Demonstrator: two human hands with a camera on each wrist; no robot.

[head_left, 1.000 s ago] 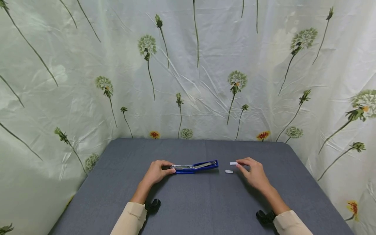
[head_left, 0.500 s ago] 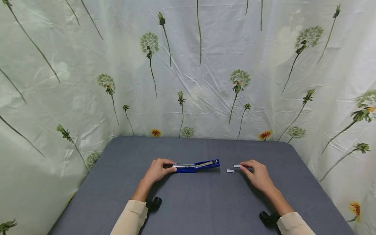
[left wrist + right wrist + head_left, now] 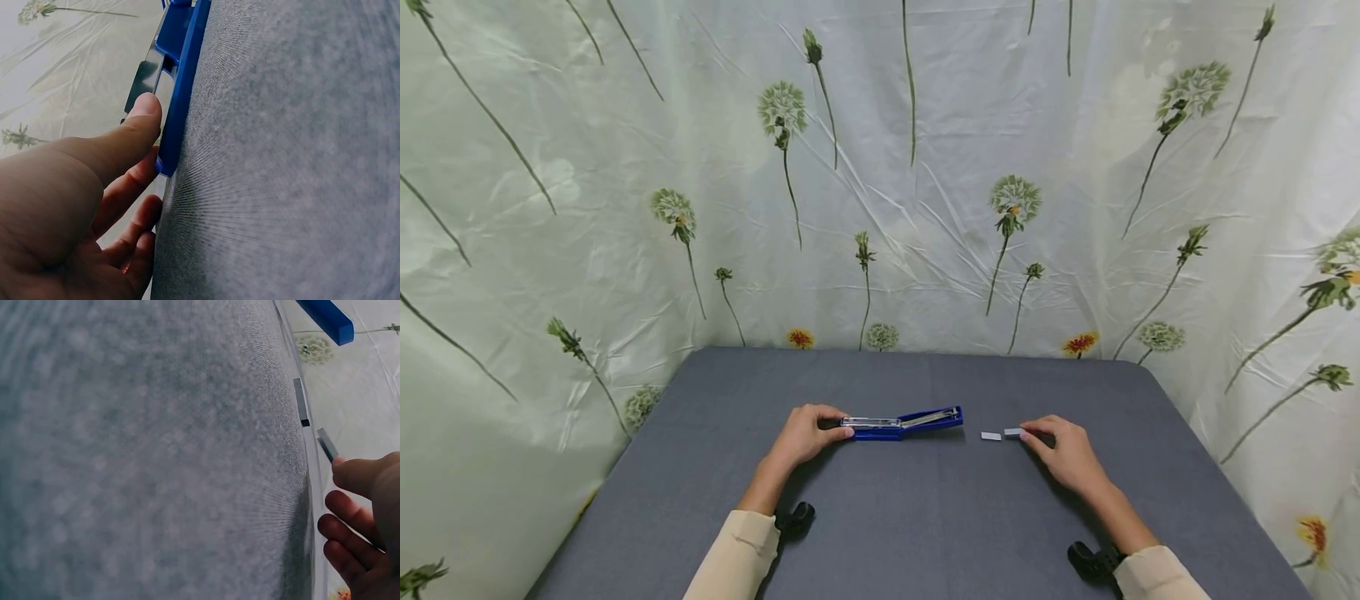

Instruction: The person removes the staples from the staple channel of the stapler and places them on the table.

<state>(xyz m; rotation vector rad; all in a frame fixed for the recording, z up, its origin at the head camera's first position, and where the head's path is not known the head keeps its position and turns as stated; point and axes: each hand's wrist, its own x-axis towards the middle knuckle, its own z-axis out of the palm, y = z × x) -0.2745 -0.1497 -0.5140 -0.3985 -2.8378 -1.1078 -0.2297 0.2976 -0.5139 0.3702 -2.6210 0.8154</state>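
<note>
A blue stapler [image 3: 880,432] lies opened out on the cloth, its metal magazine facing up and its top arm folded back to the right. My left hand [image 3: 803,435] grips its left end between thumb and fingers; in the left wrist view the thumb presses on the metal part above the blue base [image 3: 181,94]. To the right, my right hand [image 3: 1063,454] pinches a small strip of staples [image 3: 1012,433] by one end, low over the cloth. A second staple strip [image 3: 991,436] lies on the cloth just left of the pinched one; the right wrist view shows this lying strip [image 3: 301,401] too.
A grey cloth [image 3: 880,517] covers the table. Behind and at both sides hangs a pale curtain [image 3: 880,167] with dandelion prints. Each wrist wears a black camera strap, and beige sleeves cover the forearms.
My right hand has moved slightly right and toward me with the pinched staple strip, bringing it level with the lying one. The left hand stays on the stapler; the head view has shifted a little.
</note>
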